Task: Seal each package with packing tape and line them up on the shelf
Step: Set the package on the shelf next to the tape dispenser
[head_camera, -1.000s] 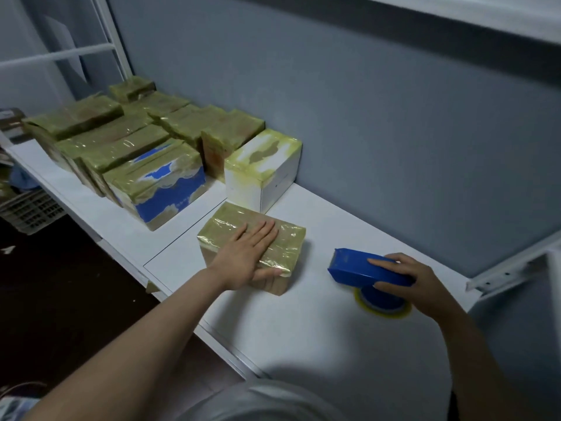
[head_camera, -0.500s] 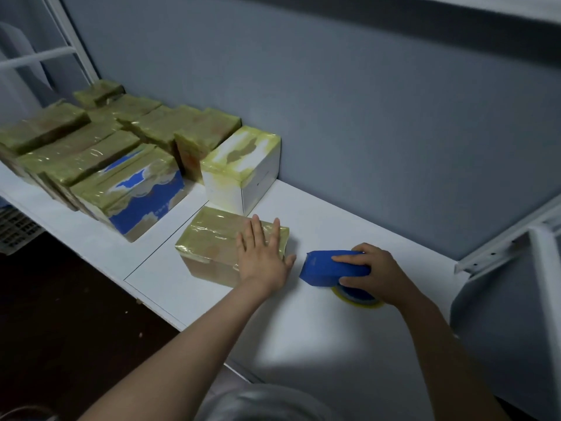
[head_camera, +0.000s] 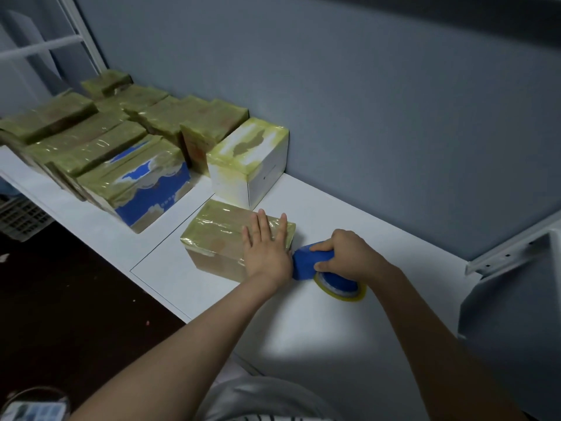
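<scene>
My left hand point(head_camera: 267, 250) lies flat, fingers straight, on the tape-wrapped brown cardboard package point(head_camera: 218, 238) on the white shelf point(head_camera: 303, 335). At its 3 o'clock my right hand point(head_camera: 349, 256) clenches the blue plastic tape dispenser point(head_camera: 306, 262). I should pin firmly and pull the tape taut.

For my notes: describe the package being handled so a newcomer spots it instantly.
On the white shelf along the grey wall, look right of the rows of taped boxes. The package lies alone near the front edge, in front of the white box, and is the only one under a flat left hand.
</scene>
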